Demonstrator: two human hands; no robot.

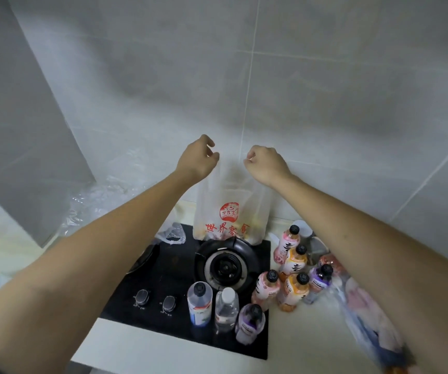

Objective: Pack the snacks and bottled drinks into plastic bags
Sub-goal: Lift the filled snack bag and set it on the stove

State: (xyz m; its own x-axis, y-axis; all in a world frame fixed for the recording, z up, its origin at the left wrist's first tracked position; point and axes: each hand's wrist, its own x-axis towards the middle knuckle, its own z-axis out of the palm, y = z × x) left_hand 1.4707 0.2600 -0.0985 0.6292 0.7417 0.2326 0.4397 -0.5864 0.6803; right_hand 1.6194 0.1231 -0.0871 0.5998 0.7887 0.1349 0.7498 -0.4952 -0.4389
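Already, left hand (198, 155) and right hand (264, 163) are pinching the handles of the white printed bag (229, 211), standing behind the gas burner (226, 265); some contents are showing, bottled drinks (293, 284) are waiting unpacked alongside.

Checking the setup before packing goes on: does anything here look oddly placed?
Yes. The plastic bag, held up by both hands, and three bottles sit on the gas stove, the bag beside the burner. No flame shows.

Blurred snack packets (371, 314) under right forearm; bag contents (255, 220) indistinct.
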